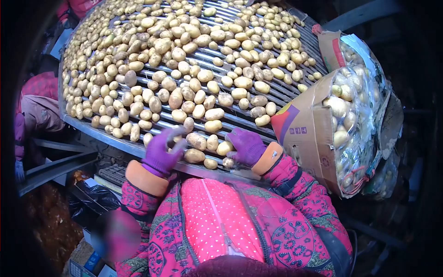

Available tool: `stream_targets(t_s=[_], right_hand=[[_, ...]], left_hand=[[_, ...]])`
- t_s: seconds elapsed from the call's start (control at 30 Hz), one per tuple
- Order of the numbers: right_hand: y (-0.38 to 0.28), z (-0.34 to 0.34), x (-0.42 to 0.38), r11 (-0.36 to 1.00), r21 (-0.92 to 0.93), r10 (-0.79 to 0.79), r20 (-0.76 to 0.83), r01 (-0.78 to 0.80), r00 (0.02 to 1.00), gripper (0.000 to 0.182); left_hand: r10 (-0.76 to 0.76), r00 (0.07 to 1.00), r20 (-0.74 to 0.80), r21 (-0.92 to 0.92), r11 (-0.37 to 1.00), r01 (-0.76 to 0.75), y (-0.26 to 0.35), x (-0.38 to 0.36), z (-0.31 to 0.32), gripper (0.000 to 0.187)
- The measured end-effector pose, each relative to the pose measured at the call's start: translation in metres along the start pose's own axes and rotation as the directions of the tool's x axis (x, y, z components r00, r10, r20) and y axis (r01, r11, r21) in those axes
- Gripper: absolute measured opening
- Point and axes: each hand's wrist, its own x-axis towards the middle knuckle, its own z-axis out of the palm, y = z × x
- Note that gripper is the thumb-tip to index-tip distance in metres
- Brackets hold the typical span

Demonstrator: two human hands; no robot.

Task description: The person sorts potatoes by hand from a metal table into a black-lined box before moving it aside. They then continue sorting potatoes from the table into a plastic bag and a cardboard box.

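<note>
Head view: my left hand point(161, 151), gloved in purple, has its fingers parted, their greyish tips blurred; whether they touch anything I cannot tell. My right hand point(245, 145), gloved alike, bends downward with its fingertips out of sight, so I cannot tell whether it grips anything. Between and just beyond my hands lie the nearest potatoes point(196, 141), oval to round, pale yellow with brown, earthy patches, of mixed sizes. They rest on parallel metal bars point(284, 93), loosely spaced near me and more crowded toward the far left, where single outlines are hard to separate. A metal rim point(108, 137) runs along the near side, partly covered by my left wrist and jacket point(290, 226). To my right leans a cardboard box point(304, 143) with more potatoes inside, veiled by clear plastic point(362, 134). At the left, another person's sleeve point(40, 87) is partly lost in shadow; the far end of the bars is cut off.
</note>
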Motion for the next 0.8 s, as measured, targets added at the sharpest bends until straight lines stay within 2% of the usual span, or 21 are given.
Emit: stream_targets(t_s=[0.03,0.1,0.13,0.17,0.27,0.3,0.37,0.4,0.43,0.5,0.53,0.57,0.63,0.67,0.7,0.73,0.77,0.8], right_hand=[[0.0,0.003,0.001,1.0,0.022,0.004,-0.012,-0.004,1.0,0.05],[-0.003,0.008,-0.001,0.997,0.083,0.012,-0.045,-0.009,0.999,0.051],[-0.005,0.01,-0.003,0.992,0.125,0.014,-0.077,-0.004,0.997,0.055],[-0.007,0.012,-0.003,0.985,0.17,0.017,-0.108,0.002,0.994,0.058],[-0.018,0.017,0.007,0.981,0.184,0.08,-0.067,-0.067,0.995,0.058],[-0.025,0.015,0.012,0.98,0.188,0.079,-0.072,-0.064,0.994,0.058],[-0.035,0.007,0.02,0.984,0.105,0.137,0.045,-0.141,0.99,0.056],[-0.035,0.008,0.019,0.98,0.167,0.118,-0.029,-0.111,0.993,0.052],[-0.031,0.004,0.017,0.979,0.169,0.118,-0.037,-0.11,0.992,0.052],[-0.023,-0.007,0.014,0.894,0.415,0.231,-0.106,-0.168,0.967,0.051],[-0.024,-0.011,0.017,0.802,0.575,0.294,-0.14,-0.164,0.946,0.052],[-0.027,-0.013,0.021,0.756,0.653,0.253,-0.227,-0.046,0.94,0.051],[-0.045,-0.019,0.034,0.671,0.696,0.04,-0.378,0.255,0.925,0.049],[-0.043,-0.032,0.034,0.484,0.854,-0.023,-0.206,0.191,0.978,0.049],[-0.033,-0.032,0.042,0.758,0.604,-0.02,-0.358,0.248,0.934,0.052],[-0.023,-0.031,0.049,0.909,0.363,-0.031,-0.436,0.207,0.899,0.052],[-0.013,-0.027,0.055,0.986,0.098,-0.066,-0.507,0.134,0.859,0.051],[0.001,-0.011,0.062,0.993,-0.036,-0.115,-0.414,0.11,0.903,0.049]], left_hand=[[-0.049,0.995,0.089,-0.245,0.967,0.069,-0.011,-0.002,0.011,0.032],[-0.151,0.977,0.149,-0.497,0.843,0.206,-0.017,-0.006,0.028,0.03],[-0.265,0.935,0.237,-0.494,0.795,0.351,-0.017,-0.004,0.025,0.033],[-0.261,0.935,0.238,-0.495,0.796,0.348,-0.016,-0.003,0.023,0.033],[-0.417,0.853,0.314,-0.562,0.643,0.521,-0.005,0.001,0.015,0.037],[-0.417,0.854,0.311,-0.557,0.648,0.519,-0.005,0.001,0.018,0.037],[-0.405,0.838,0.364,-0.73,0.434,0.527,-0.01,-0.001,0.025,0.039],[-0.378,0.828,0.413,-0.765,0.349,0.541,-0.006,-0.001,0.022,0.041],[-0.376,0.83,0.411,-0.763,0.357,0.539,-0.003,0.0,0.019,0.041],[-0.381,0.801,0.461,-0.806,0.197,0.558,-0.001,0.003,0.013,0.047],[-0.335,0.799,0.5,-0.801,0.172,0.574,-0.004,0.005,0.014,0.052],[-0.334,0.802,0.495,-0.806,0.168,0.567,-0.002,0.004,0.019,0.052],[-0.276,0.806,0.523,-0.812,0.124,0.57,0.015,0.005,0.029,0.054],[-0.127,0.807,0.577,-0.801,0.103,0.589,-0.003,0.007,0.033,0.06],[-0.194,0.787,0.586,-0.787,0.094,0.609,0.008,0.008,0.028,0.063],[-0.211,0.808,0.551,-0.807,0.112,0.58,0.004,0.007,0.025,0.061],[-0.229,0.828,0.513,-0.827,0.129,0.548,0.0,0.005,0.021,0.06],[-0.269,0.842,0.467,-0.851,0.123,0.511,0.003,0.004,0.019,0.053]])
